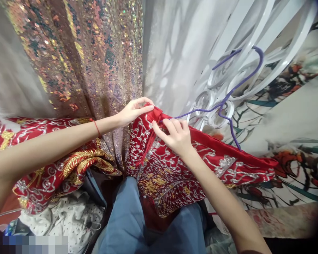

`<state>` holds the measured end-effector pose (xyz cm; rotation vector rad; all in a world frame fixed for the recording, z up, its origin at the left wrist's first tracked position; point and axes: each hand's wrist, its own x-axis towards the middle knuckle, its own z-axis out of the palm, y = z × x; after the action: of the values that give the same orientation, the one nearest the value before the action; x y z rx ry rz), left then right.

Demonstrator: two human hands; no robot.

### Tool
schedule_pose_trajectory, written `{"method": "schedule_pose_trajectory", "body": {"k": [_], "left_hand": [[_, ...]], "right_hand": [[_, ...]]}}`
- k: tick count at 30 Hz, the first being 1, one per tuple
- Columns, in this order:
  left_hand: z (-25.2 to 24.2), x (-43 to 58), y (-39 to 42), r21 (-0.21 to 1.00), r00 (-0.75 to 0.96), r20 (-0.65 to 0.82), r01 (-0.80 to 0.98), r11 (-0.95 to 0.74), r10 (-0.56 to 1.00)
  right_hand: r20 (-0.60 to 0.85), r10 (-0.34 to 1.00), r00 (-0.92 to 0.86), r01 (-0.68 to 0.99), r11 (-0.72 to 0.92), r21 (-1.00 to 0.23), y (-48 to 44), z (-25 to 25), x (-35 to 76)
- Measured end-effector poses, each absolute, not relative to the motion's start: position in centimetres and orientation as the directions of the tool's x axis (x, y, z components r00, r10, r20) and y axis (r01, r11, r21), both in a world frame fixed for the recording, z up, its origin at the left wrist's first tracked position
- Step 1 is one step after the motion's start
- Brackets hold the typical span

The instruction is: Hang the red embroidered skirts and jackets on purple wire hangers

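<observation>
A red skirt, covered in silver and gold embroidery, hangs over my knees with its waistband running up to the left. My left hand pinches the left end of the waistband between thumb and fingers. Just right of it, my right hand grips the same waistband with bent fingers, close to the end of a purple wire hanger. The hanger's hook points up and its arms reach down to the waistband; how they join the cloth under my right hand is hidden.
Another red embroidered garment lies folded at the left, above a white dotted cloth. A sequined curtain hangs behind, next to white drapes. White ring-patterned latticework and a floral panel stand at the right.
</observation>
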<state>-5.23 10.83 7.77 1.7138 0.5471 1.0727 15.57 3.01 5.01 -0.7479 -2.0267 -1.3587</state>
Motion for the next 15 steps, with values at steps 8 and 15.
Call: {"method": "schedule_pose_trajectory", "body": {"k": [8, 15], "left_hand": [[7.7, -5.1, 11.2, 0.919, 0.533, 0.381, -0.129, -0.372, 0.756], [7.6, -5.2, 11.2, 0.944, 0.527, 0.316, -0.094, -0.315, 0.789]], "right_hand": [[0.708, 0.452, -0.542, 0.729, 0.672, 0.130, 2.5, 13.0, 14.7], [0.717, 0.692, -0.079, 0.328, 0.698, -0.637, 10.2, 16.4, 13.1]]}}
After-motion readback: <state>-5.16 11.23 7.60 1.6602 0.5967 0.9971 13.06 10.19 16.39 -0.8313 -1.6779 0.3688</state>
